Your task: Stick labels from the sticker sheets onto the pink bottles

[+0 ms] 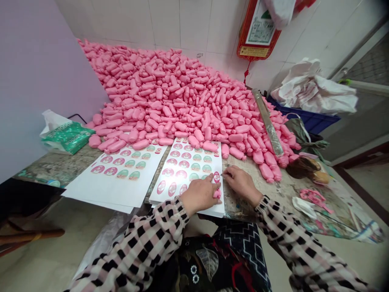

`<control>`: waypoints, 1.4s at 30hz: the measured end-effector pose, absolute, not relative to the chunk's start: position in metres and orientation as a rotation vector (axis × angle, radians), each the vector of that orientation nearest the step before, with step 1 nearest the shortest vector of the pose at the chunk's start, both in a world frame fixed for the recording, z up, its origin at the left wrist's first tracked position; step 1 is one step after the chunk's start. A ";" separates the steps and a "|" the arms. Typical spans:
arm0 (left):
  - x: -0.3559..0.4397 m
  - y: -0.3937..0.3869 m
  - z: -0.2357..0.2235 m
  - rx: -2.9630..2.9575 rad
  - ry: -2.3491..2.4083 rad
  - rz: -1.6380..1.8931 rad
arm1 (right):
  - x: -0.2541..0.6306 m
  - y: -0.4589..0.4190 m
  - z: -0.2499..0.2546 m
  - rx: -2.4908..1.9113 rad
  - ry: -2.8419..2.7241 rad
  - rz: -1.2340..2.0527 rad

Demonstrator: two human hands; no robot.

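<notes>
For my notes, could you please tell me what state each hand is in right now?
Left hand: closed, holding a small pink tube-shaped item.
Right hand: closed, apparently on a thin pointed tool, hard to tell.

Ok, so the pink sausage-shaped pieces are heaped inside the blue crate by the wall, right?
No. The head view shows the pink sausage-shaped pieces heaped on the tabletop against the tiled wall, not inside the blue crate, which sits to the heap's right under a white plastic bag.

Left hand (199, 195) on label sheet (214, 211), pink sausage (216, 194) in fingers.
</notes>
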State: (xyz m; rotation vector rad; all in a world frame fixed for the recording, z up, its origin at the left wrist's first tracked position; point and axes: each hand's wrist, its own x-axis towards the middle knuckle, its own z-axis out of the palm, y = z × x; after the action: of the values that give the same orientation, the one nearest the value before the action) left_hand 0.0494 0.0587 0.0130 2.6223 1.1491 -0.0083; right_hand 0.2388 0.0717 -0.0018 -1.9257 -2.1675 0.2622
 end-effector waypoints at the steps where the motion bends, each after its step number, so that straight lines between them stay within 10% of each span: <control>1: 0.050 0.059 0.014 2.622 1.151 -0.011 | 0.240 0.072 -0.001 -1.910 -2.181 0.270; 19: 0.051 0.057 0.012 2.619 1.157 -0.019 | 0.248 0.077 -0.026 -1.719 -1.936 0.655; 42: 0.050 0.084 0.029 2.491 0.991 -0.296 | 0.215 0.073 0.010 -2.169 -1.908 0.272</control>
State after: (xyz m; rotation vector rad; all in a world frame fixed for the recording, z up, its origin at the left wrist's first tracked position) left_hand 0.0503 0.0840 0.0285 2.4910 0.9906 -0.2956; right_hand 0.2147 0.0726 0.0097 -2.1695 -1.9077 0.2722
